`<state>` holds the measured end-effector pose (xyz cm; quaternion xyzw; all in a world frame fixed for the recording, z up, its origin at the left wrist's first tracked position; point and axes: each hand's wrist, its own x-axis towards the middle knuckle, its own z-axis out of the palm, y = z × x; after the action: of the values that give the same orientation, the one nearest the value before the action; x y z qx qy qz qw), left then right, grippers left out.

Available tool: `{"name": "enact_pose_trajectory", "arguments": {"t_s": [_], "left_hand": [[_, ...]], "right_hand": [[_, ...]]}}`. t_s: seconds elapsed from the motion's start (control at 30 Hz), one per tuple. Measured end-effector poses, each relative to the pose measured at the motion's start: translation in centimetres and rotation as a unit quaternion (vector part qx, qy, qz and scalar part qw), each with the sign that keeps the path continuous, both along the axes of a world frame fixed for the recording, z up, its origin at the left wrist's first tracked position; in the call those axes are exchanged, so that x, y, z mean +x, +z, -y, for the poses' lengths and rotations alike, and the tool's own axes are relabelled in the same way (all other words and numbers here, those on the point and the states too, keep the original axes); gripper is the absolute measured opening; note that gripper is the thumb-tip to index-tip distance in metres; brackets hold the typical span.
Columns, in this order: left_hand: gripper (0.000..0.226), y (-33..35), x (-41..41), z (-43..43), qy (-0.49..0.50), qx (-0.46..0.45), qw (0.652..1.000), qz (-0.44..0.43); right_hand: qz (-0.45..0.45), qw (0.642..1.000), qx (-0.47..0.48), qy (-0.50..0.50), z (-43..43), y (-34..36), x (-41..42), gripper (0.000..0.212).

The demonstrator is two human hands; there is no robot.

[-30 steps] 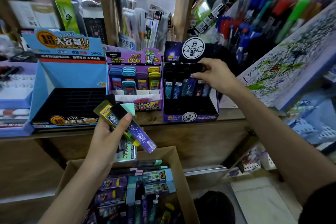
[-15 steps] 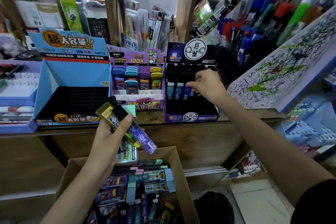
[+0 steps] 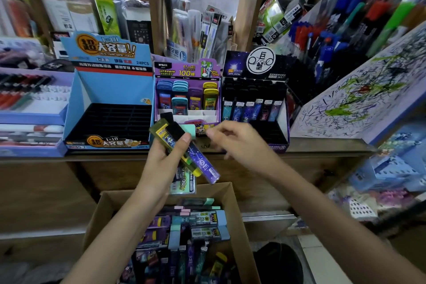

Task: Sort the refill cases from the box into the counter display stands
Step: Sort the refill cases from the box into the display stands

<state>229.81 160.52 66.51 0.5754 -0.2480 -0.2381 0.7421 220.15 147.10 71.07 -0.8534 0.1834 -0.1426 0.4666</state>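
My left hand (image 3: 161,163) grips a bunch of refill cases above the cardboard box (image 3: 239,226): a purple constellation case (image 3: 202,163), a yellow case (image 3: 161,131) and a mint-green one (image 3: 184,185) behind. My right hand (image 3: 239,145) hovers just right of the bunch, fingers loosely curled and holding nothing. On the counter stand three displays: a blue stand (image 3: 110,92) with bare black slots, a purple stand (image 3: 186,97) with coloured cases, and a black stand (image 3: 255,99) with a row of dark constellation cases (image 3: 251,110).
The box holds several mixed refill cases (image 3: 184,237). A slanted scribbled test pad (image 3: 359,94) rises at right, with pen racks (image 3: 334,37) behind it. A tray of pens (image 3: 30,99) sits at left. Packaged stationery (image 3: 202,30) stands behind the displays.
My right hand has left the black stand and drawn back down toward the bunch in my left hand. A case now stands in the black stand's row. The left hand has barely moved.
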Motion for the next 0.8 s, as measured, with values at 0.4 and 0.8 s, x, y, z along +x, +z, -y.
{"name": "enact_pose_trajectory", "arguments": {"t_s": [0.4, 0.8], "left_hand": [[0.033, -0.8, -0.1, 0.6, -0.015, 0.015, 1.000, -0.011], [0.014, -1.3, -0.5, 2.0, -0.018, 0.015, 0.993, -0.116]], "right_hand": [[-0.069, 0.992, 0.104, 0.010, -2.0, -0.7, 1.2, 0.023], [0.047, 0.957, 0.282, -0.044, 2.7, 0.1, -1.2, 0.020]]}}
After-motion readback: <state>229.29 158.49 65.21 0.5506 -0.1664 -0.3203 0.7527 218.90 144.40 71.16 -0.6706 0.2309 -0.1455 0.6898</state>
